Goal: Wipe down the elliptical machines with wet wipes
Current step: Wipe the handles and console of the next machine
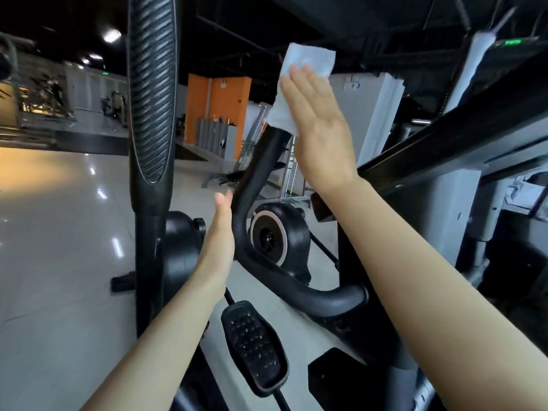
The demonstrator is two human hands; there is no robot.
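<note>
A black curved handlebar (252,179) of the elliptical machine rises through the middle of the view. My right hand (320,126) is flat with straight fingers and presses a white wet wipe (305,72) against the handlebar's upper end. My left hand (221,232) is also flat, with its edge toward me, and rests against the handlebar's left side lower down. A ribbed black moving arm (151,93) stands upright at the left. A studded black pedal (253,345) lies below my arms.
The machine's flywheel housing (278,235) sits behind the handlebar. A dark console and frame (462,129) crosses at the right. Glossy pale floor (59,247) spreads to the left. An orange pillar (219,108) and other gym equipment stand in the background.
</note>
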